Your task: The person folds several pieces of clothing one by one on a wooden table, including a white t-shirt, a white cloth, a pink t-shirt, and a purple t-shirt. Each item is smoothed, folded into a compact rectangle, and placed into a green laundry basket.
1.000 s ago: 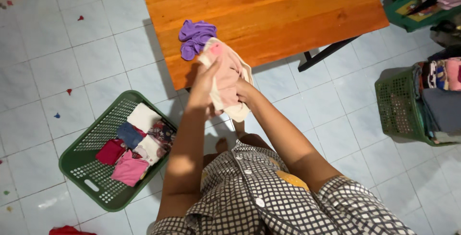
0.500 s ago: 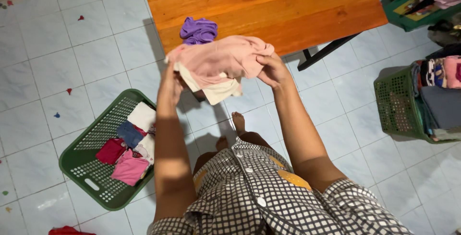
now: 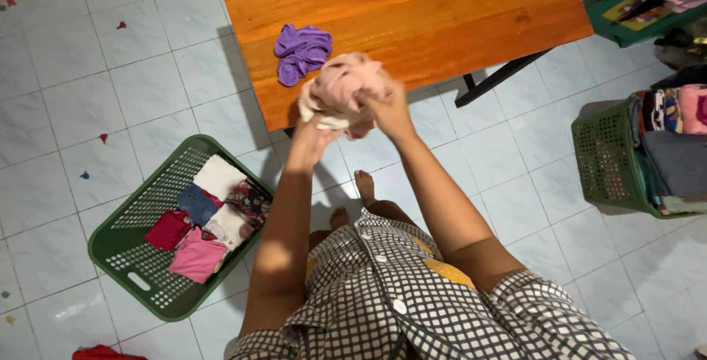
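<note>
I hold a bunched pink and cream garment (image 3: 337, 89) in front of me, over the near edge of the wooden table (image 3: 442, 14). My left hand (image 3: 313, 138) grips it from below. My right hand (image 3: 388, 108) grips its right side. The cloth is blurred and gathered into a ball between the two hands. A crumpled purple garment (image 3: 300, 50) lies on the table just beyond it, to the left.
A green basket (image 3: 118, 246) with several folded clothes stands on the tiled floor at my lower left. Another green basket (image 3: 605, 157) stuffed with clothes sits at the right. A green crate (image 3: 626, 14) is at the top right. My bare feet show below the table edge.
Half a second ago the pink garment was stretched wide between my hands. Both hands have come together and the cloth is bunched into a ball.
</note>
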